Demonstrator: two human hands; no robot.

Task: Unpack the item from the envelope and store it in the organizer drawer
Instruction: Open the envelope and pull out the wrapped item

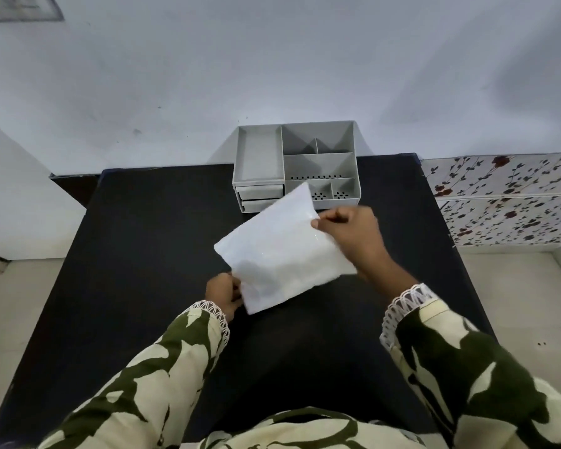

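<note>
The right hand (pixel 350 233) is closed and pinches the far right corner of the envelope (pixel 280 251). The left hand (pixel 224 293) grips the near left edge of it. The envelope is white and is held tilted above the black table (pixel 136 254). What is inside it cannot be seen. Behind the envelope, at the far edge of the table, stands the grey organizer (pixel 293 163). Its two small drawers (pixel 259 194) are at the front left, and both look shut.
</note>
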